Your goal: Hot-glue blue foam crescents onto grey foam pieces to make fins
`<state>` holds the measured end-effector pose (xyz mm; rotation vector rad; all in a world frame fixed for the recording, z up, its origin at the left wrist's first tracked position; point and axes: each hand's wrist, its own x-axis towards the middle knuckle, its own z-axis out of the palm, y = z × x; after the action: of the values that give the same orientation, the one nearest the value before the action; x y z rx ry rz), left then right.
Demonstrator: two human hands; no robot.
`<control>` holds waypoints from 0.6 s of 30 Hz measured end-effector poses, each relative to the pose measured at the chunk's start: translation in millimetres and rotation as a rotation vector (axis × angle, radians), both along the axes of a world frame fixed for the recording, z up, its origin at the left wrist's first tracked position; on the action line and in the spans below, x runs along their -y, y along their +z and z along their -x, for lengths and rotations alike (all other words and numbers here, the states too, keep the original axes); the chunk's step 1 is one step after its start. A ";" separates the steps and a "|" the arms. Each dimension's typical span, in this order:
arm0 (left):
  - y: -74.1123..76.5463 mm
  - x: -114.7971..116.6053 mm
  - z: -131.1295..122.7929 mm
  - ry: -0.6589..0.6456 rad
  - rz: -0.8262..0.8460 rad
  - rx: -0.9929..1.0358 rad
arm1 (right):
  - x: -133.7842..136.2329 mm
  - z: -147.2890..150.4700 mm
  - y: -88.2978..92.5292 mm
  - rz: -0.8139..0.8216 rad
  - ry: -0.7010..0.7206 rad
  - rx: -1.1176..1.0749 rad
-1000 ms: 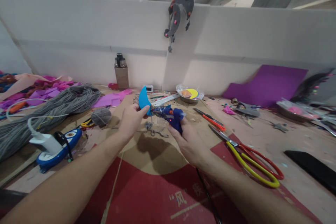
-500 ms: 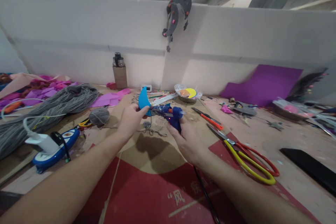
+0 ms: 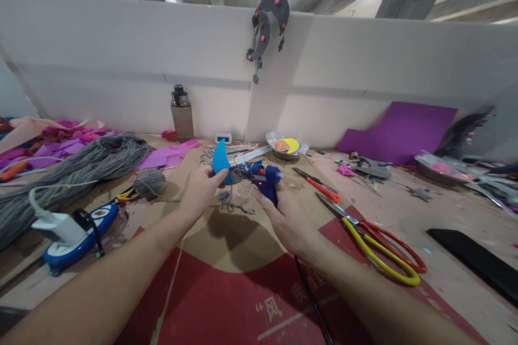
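Note:
My left hand [image 3: 203, 187] pinches a blue crescent-shaped cutout [image 3: 220, 163] between thumb and fingers, above the cardboard. In my right hand [image 3: 286, 212] is a blue hot glue gun [image 3: 267, 179], its fingers wrapped round the handle. The gun's nozzle points left and meets the lower part of the crescent, though the exact contact is hard to make out. A small red light shows on the gun, and a black cord [image 3: 311, 294] runs down from it. Beneath the crescent a loose grey yarn strand [image 3: 238, 208] lies on the cardboard.
To the right lie scissors [image 3: 372, 242] with red and yellow handles, an orange utility knife [image 3: 319, 186] and a black phone-like slab [image 3: 473, 259]. On the left are a grey yarn ball [image 3: 149, 183], a yarn skein [image 3: 93, 167] and a blue power strip [image 3: 83, 240]. A white partition [image 3: 121, 70] stands behind.
The view has shifted slightly, so the scene sits a little lower and further left. Both hands keep their holds, with the crescent and glue gun in nearly the same positions.

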<state>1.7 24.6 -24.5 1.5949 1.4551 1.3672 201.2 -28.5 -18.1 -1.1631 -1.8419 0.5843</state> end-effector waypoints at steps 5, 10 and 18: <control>0.1 -1.1 -0.4 -0.021 -0.005 0.026 | 0.0 -0.6 2.1 -0.003 -0.008 -0.007; -3.4 -5.2 1.4 -0.005 -0.019 0.004 | 0.4 -0.8 3.8 0.012 -0.011 -0.015; -4.7 -6.2 1.8 -0.004 -0.029 0.034 | -1.5 -0.6 -0.4 -0.016 -0.012 -0.037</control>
<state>-0.1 30.8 -29.2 1.5841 1.4175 1.4121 201.9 -26.9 -18.5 -1.1442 -1.8044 0.5796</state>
